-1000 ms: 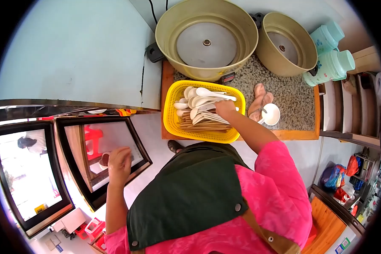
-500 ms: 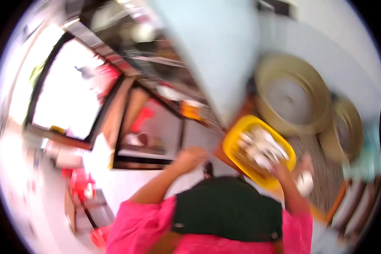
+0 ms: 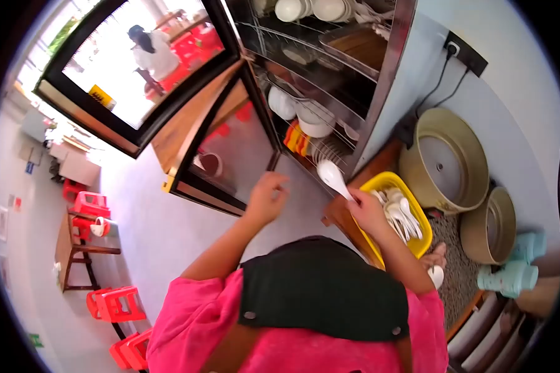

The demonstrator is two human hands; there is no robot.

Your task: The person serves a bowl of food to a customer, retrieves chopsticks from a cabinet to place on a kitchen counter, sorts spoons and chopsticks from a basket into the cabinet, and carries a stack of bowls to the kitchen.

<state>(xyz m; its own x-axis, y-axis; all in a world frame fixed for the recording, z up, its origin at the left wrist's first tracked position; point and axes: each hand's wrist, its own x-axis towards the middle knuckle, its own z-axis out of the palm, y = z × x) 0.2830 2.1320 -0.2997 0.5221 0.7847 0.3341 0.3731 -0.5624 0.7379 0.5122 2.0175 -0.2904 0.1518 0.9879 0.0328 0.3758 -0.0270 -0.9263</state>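
While my right hand (image 3: 368,210) grasps a large white spoon (image 3: 333,176) by its handle, the spoon is raised beside the yellow basket (image 3: 424,232), its bowl pointing away from the basket towards the cabinet (image 3: 394,65). I cannot tell how near the spoon is to the cabinet's lower shelf. My left hand (image 3: 268,198) is released, fingers loosely bent, held up in the air well to the left of the basket. Inside the basket lies a heap of white spoons (image 3: 406,216) (my right forearm hides part of the near rim). Just beyond the basket stands the large pot (image 3: 444,164), with the smaller pot (image 3: 486,219) farther to the right; a white cup (image 3: 436,277) sits near the basket's right end, partly hidden behind my arm.
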